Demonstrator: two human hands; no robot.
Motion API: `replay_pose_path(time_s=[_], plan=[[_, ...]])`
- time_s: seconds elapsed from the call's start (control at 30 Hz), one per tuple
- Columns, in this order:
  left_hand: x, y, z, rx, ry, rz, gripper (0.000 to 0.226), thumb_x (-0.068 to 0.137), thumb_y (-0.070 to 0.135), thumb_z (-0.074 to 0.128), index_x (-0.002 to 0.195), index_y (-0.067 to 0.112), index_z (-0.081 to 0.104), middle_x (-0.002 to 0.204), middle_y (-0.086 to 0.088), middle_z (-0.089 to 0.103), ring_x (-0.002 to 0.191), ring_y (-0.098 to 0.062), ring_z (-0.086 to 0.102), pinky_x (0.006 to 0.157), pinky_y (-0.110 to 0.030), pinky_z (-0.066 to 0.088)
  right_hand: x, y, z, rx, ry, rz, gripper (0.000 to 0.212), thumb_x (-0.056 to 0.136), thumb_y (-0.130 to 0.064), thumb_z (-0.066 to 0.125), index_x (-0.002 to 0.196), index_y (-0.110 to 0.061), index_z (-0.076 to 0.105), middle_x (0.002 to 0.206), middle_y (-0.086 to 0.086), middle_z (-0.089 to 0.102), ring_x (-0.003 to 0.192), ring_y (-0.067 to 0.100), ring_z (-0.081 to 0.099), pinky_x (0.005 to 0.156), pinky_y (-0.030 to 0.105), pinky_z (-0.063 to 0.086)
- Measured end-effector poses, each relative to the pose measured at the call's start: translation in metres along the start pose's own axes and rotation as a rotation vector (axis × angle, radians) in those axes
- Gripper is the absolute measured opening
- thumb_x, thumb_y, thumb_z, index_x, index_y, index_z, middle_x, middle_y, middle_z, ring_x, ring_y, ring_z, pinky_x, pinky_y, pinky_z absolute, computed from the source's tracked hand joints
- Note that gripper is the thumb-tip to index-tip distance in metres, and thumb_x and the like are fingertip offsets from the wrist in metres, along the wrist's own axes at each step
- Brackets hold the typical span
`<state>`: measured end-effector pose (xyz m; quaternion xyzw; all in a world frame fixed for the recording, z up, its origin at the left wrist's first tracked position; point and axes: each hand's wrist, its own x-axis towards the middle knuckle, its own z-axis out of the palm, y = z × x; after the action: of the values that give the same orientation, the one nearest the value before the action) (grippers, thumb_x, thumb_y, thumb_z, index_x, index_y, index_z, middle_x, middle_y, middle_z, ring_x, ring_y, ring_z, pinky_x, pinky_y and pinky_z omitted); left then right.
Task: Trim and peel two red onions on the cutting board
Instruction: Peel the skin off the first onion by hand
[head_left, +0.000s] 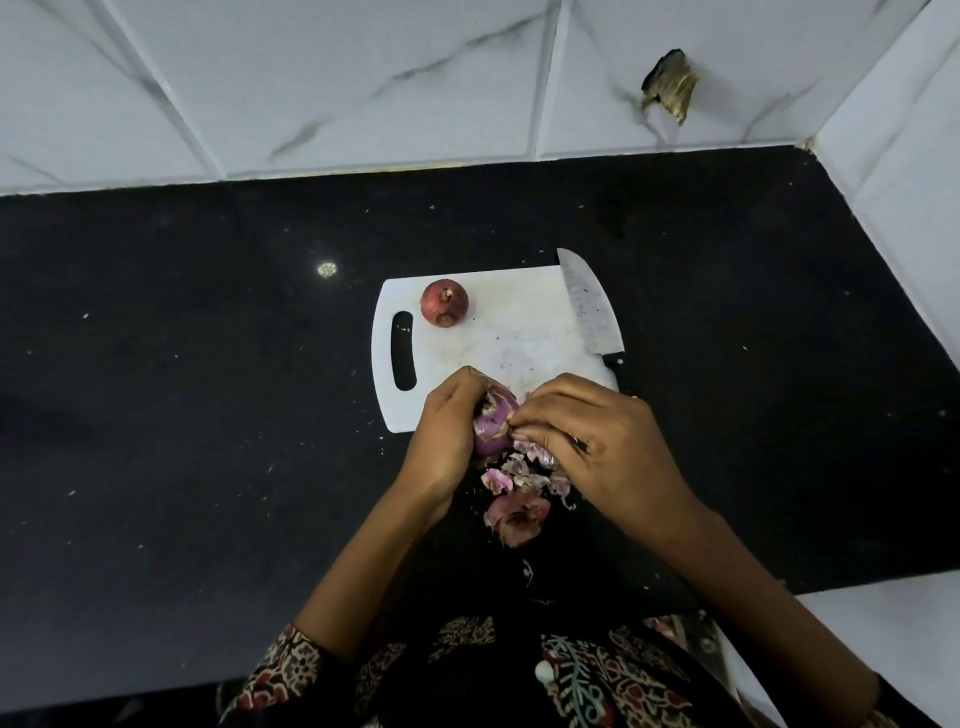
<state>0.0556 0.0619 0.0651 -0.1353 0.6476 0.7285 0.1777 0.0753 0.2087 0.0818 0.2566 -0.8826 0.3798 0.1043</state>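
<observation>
My left hand (441, 431) grips a partly peeled red onion (492, 431) just over the near edge of the white cutting board (519, 332). The onion shows pale purple flesh, with a dry root tuft at its top. My right hand (587, 441) pinches a strip of skin at the onion's right side. A second red onion (444, 303), still in its dark red skin, sits on the board's far left corner. A knife (589, 304) lies along the board's right edge, blade tip pointing away from me.
A pile of torn pink onion skins (517, 499) lies on the black counter (208, 415) between my wrists. White marble-look tiled walls stand behind and to the right. Small skin flecks dot the counter.
</observation>
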Motion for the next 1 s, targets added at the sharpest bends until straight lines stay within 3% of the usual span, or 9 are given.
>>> replay_pose_path(time_s=[0.23, 0.43, 0.57, 0.77, 0.9, 1.0], plan=[[0.0016, -0.005, -0.0007, 0.094, 0.016, 0.042, 0.031, 0.095, 0.006, 0.041, 0.07, 0.008, 0.06, 0.08, -0.011, 0.057, 0.075, -0.019, 0.053, 0.071, -0.034, 0.043, 0.0004, 0.0041, 0.0018, -0.024, -0.075, 0.01, 0.013, 0.086, -0.02, 0.061, 0.083, -0.011, 0.07, 0.081, -0.001, 0.064, 0.072, 0.015, 0.061, 0.06, 0.037, 0.051], [0.0008, -0.0049, 0.0008, 0.033, 0.045, -0.005, 0.029, 0.096, 0.01, 0.04, 0.074, 0.006, 0.059, 0.08, -0.014, 0.056, 0.071, -0.02, 0.053, 0.055, -0.022, 0.044, -0.0015, 0.0054, -0.0002, 0.188, -0.04, 0.205, 0.004, 0.081, -0.012, 0.069, 0.084, -0.01, 0.068, 0.083, -0.004, 0.063, 0.078, 0.009, 0.06, 0.067, 0.034, 0.051], [0.0032, -0.0048, 0.0018, 0.035, 0.054, 0.0, 0.026, 0.097, 0.01, 0.039, 0.08, 0.003, 0.058, 0.082, -0.014, 0.055, 0.076, -0.022, 0.052, 0.067, -0.03, 0.043, 0.001, 0.0056, 0.0, 0.218, -0.006, 0.224, 0.017, 0.08, -0.011, 0.071, 0.097, -0.009, 0.072, 0.09, -0.002, 0.067, 0.084, 0.005, 0.063, 0.075, 0.026, 0.053], [0.002, -0.0036, 0.0001, 0.045, 0.02, -0.02, 0.027, 0.097, 0.011, 0.04, 0.076, 0.005, 0.057, 0.081, -0.017, 0.053, 0.069, -0.021, 0.05, 0.051, -0.02, 0.042, 0.0037, 0.0043, -0.0002, 0.124, -0.061, 0.154, 0.009, 0.082, -0.017, 0.066, 0.087, -0.011, 0.072, 0.086, -0.004, 0.064, 0.079, 0.006, 0.06, 0.069, 0.029, 0.05], [0.0013, -0.0055, -0.0004, 0.092, 0.02, 0.017, 0.031, 0.096, 0.009, 0.041, 0.069, 0.009, 0.057, 0.077, -0.01, 0.054, 0.075, -0.022, 0.049, 0.07, -0.034, 0.041, 0.0044, 0.0055, -0.0015, 0.096, -0.148, 0.157, 0.01, 0.088, -0.022, 0.059, 0.09, -0.017, 0.067, 0.089, -0.009, 0.058, 0.08, 0.007, 0.057, 0.067, 0.032, 0.049], [0.0019, -0.0067, 0.0025, 0.078, 0.052, 0.006, 0.027, 0.095, 0.009, 0.043, 0.072, 0.007, 0.058, 0.079, -0.012, 0.054, 0.077, -0.023, 0.05, 0.075, -0.04, 0.041, 0.0043, 0.0048, 0.0006, 0.009, -0.197, 0.177, 0.014, 0.09, -0.026, 0.051, 0.092, -0.016, 0.061, 0.091, -0.007, 0.054, 0.082, 0.011, 0.051, 0.064, 0.039, 0.049]])
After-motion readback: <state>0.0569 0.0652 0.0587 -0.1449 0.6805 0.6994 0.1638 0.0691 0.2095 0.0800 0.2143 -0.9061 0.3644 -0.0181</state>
